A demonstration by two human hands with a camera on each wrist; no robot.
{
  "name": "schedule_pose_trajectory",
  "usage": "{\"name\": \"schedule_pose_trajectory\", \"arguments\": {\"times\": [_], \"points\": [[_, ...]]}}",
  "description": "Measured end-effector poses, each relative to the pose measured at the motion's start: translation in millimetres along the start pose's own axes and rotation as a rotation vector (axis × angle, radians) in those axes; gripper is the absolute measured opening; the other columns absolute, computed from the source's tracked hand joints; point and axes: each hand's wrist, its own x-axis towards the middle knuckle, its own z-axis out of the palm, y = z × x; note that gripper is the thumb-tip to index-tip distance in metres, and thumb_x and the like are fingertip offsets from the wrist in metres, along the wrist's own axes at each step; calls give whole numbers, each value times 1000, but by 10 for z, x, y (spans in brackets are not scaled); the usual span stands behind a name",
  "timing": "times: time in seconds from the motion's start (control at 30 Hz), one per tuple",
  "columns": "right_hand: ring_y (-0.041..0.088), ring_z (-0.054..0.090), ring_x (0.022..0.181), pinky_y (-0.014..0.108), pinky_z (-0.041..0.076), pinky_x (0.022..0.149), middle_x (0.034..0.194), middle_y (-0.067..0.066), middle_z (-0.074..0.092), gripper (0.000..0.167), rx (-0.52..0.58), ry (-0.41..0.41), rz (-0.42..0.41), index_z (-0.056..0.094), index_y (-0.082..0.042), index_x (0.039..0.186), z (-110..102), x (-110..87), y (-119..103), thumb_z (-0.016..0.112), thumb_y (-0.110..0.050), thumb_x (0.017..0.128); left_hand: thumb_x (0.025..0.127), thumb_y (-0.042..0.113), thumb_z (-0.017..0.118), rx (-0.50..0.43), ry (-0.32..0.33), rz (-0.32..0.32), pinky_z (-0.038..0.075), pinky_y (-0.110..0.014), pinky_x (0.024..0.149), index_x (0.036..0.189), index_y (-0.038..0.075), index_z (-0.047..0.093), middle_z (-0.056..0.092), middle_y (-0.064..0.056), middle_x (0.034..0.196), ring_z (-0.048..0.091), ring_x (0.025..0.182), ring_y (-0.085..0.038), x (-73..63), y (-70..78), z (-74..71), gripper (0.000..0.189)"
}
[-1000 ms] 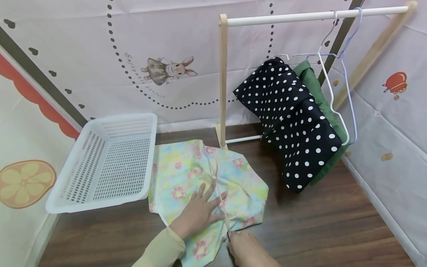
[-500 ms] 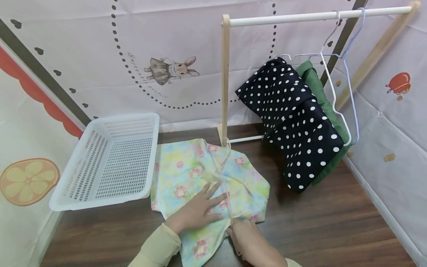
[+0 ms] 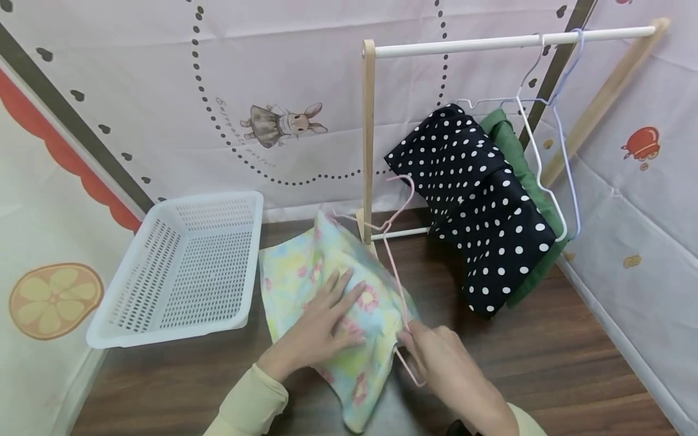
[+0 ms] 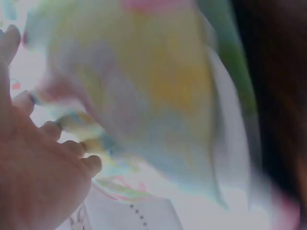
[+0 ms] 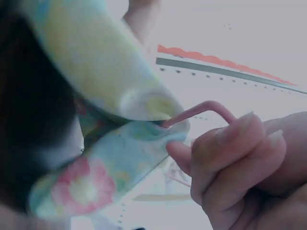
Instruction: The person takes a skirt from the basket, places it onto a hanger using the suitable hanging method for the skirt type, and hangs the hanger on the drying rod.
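Observation:
A pastel garment with pink flowers (image 3: 354,303) lies folded over a pink clothes hanger (image 3: 394,263). The hanger's hook points up beside the rack post, and one lower corner sticks out at the garment's right edge. My right hand (image 3: 449,363) grips the hanger near that corner; in the right wrist view its curled fingers (image 5: 235,139) hold the pink wire where it leaves the fold. My left hand (image 3: 319,330) rests on the garment with fingers spread. In the left wrist view the blurred cloth hangs beside the left hand (image 4: 43,167).
A white plastic basket (image 3: 180,272) stands on the left. A clothes rack with a wooden post (image 3: 368,139) and white rail (image 3: 469,44) stands at the back right. From it hang a black polka-dot cloth (image 3: 480,212) and a green cloth (image 3: 515,145) on hangers.
The hanger and garment have lifted and tilted, the hook rising past the rack's base. The right hand has moved right and up with the hanger; the left hand stays on the cloth.

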Motion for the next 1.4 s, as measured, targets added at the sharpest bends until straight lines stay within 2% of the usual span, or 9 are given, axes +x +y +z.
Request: {"name": "schedule_pose_trajectory", "arguments": {"times": [0.23,0.4,0.53,0.7,0.83,1.0,1.17,1.27,1.4], "points": [[-4,33,42,18,32,39,49,-20,32,27,-14,93,-81,52,-20,74,-286,8,-14,55,-21,100,89,58,59,13,77,-46,15,-66,108,157,27,7,-7,-3,162,-7,146,-34,-22,-67,-203,91],[-10,29,42,12,30,38,50,-24,30,19,-63,213,-211,56,-19,78,-460,4,14,60,-16,97,91,50,63,9,120,-69,12,-67,108,157,25,5,-7,-6,162,-8,146,-34,-64,-150,-290,91],[-11,31,44,10,30,40,53,-24,34,14,-103,289,-295,58,-17,82,-621,13,47,63,-11,94,93,45,63,-23,122,-92,14,-69,107,157,27,4,-7,-6,162,-11,145,-31,-94,-200,-338,89],[-10,31,43,10,29,40,54,-24,33,18,-146,330,-335,55,-20,80,-830,29,82,62,-13,95,96,43,59,-48,131,-133,12,-69,107,157,29,3,-8,-3,162,-13,145,-28,-58,-256,-444,84],[-9,29,42,11,28,40,54,-23,30,18,-187,352,-342,54,-20,81,-965,39,110,60,-17,97,99,42,54,-73,189,-183,12,-68,108,156,31,2,-8,0,161,-12,146,-24,31,-307,-600,78],[-8,28,44,12,27,42,55,-22,28,18,-207,355,-357,53,-22,81,-1079,26,143,58,-21,98,103,37,46,-142,330,-212,11,-59,113,157,28,2,-3,3,161,-3,146,-23,189,-366,-839,70],[-10,33,46,11,33,45,60,-22,43,18,-150,286,-372,56,-25,86,-1223,10,204,63,-11,94,103,38,46,-212,481,-245,16,-53,114,156,26,-1,3,4,161,12,145,-25,288,-443,-1088,72],[-12,36,47,11,35,46,60,-23,43,22,-134,252,-398,58,-25,89,-1307,16,252,67,-5,89,103,37,46,-296,529,-255,23,-54,112,156,27,-1,7,4,161,17,144,-26,313,-435,-1249,71],[-14,35,48,9,34,46,60,-24,39,19,-134,212,-463,60,-25,92,-1373,27,301,67,-8,90,103,28,47,-447,542,-224,27,-47,112,156,20,2,11,-1,161,21,144,-25,308,-313,-1445,70]]}}
